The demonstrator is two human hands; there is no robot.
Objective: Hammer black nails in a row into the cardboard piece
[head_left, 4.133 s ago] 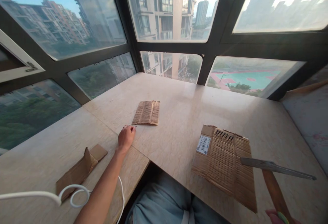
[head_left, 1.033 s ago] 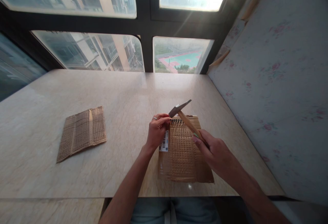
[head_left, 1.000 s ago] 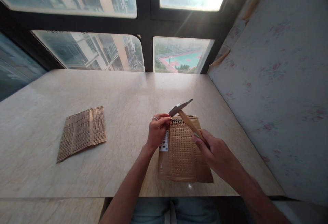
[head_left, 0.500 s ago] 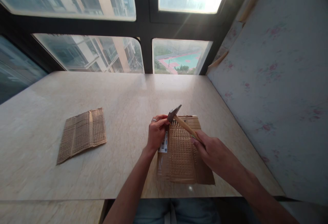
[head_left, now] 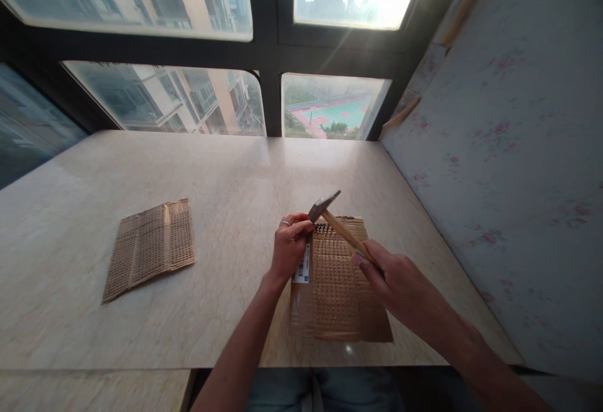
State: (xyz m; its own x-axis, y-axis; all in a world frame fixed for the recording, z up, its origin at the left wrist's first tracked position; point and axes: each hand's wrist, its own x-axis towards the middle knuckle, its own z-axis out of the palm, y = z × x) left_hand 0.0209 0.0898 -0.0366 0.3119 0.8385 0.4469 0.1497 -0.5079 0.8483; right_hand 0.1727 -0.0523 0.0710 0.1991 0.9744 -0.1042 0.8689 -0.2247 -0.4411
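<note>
My right hand point(head_left: 393, 277) is wrapped round the wooden handle of a hammer point(head_left: 346, 231). Its metal head is at the fingertips of my left hand point(head_left: 289, 245), over the upper left of a piece of cardboard point(head_left: 336, 299). The left fingers, one wearing a ring, are pinched together at the cardboard's edge; whatever they hold is too small to make out. Rows of small holes cover the cardboard, and a short row of dark, thin pieces point(head_left: 325, 228) stands along its top. A white barcode label point(head_left: 301, 267) shows beside my left hand.
Another piece of perforated cardboard point(head_left: 151, 249) lies to the left on the marble-patterned sill point(head_left: 226, 186). Dark-framed windows point(head_left: 270, 92) rise at the back. A flowered wall point(head_left: 509, 167) bounds the right side, and the sill's front edge runs close to my lap.
The hammer head has tilted and lifted slightly, its far end shifting a little to the right. My left hand keeps its pinch in nearly the same place. The view has shifted slightly.
</note>
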